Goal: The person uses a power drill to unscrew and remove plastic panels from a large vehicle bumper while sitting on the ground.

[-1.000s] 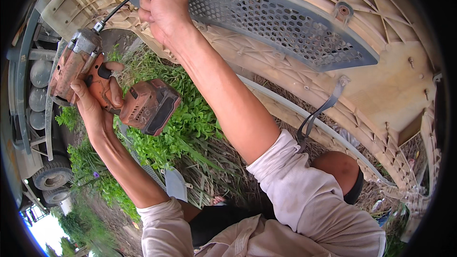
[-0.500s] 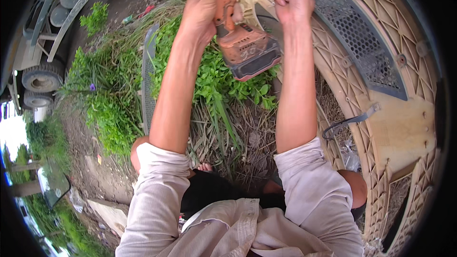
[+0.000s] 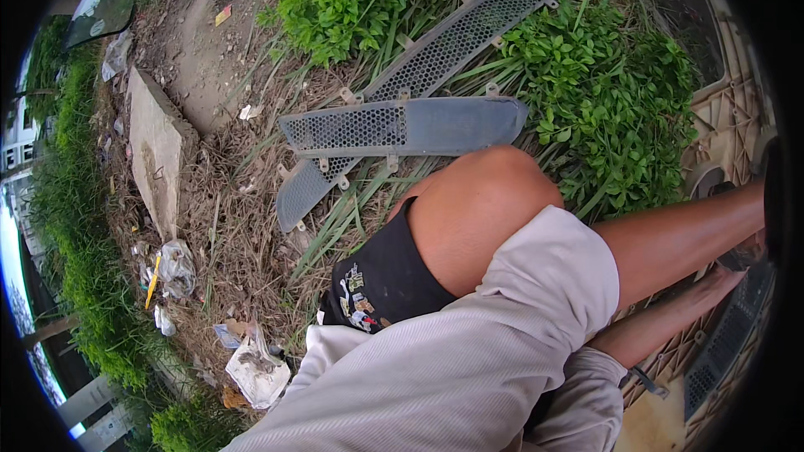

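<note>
Both my arms reach toward the right rim of the view. My left forearm runs into the dark border, so the left hand is out of sight. Below it, my right hand shows only in part at the rim, its fingers too hidden and dark to read. Close to that hand lies a large tan ribbed plastic part with a dark honeycomb mesh panel in it. Left of my bent knee, a grey honeycomb grille strip rests across a longer grille strip on the grass.
Leafy green plants grow around the strips. At the left are a broken flat slab, a clear plastic bag, a yellow stick-like piece and a dirty white container on dry straw and soil.
The view has swung left, bringing the two grille strips into sight and moving my arms to the right rim. The orange cordless drill in my left hand earlier is no longer distinguishable.
</note>
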{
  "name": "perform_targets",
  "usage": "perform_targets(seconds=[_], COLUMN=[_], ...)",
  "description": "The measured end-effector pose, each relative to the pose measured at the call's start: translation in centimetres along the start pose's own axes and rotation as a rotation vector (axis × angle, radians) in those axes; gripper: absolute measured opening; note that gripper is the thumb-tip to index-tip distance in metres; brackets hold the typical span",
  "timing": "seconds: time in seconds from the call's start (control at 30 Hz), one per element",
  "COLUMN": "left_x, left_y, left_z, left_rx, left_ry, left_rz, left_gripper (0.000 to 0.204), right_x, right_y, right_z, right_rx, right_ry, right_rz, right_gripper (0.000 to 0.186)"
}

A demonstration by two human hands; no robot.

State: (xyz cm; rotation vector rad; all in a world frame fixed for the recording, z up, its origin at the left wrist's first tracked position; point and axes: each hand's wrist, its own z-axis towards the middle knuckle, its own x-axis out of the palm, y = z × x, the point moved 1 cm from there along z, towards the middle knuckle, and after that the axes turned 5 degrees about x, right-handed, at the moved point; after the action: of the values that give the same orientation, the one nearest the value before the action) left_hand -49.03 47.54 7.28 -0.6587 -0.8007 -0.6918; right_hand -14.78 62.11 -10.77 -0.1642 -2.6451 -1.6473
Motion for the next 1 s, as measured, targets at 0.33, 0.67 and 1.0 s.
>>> perform_targets(seconds=[0.33, 0.67, 1.0], left_x=[-1.1, -1.5, 13.9], left_y=[-0.8, -8.3, -21.2], left_z=[1.6, 3.6, -3.6], left_rx=[-0.182, -0.791, -1.616], left_ry=[0.013, -0.075, -0.106], left_rz=[0.114, 0.195, 0.521], left_gripper=[0.074, 0.080, 0.092], right_x=[11.2, 4.7, -2.1], right_y=[-4.6, -8.2, -14.2], right_z=[3.0, -12.0, -57.7], right_rx=[0.157, 0.513, 0.659], right_ry=[0.272, 0.327, -0.249], right_rz=[-0.020, 0.213, 0.177], right_gripper=[0.042, 0.027, 0.027])
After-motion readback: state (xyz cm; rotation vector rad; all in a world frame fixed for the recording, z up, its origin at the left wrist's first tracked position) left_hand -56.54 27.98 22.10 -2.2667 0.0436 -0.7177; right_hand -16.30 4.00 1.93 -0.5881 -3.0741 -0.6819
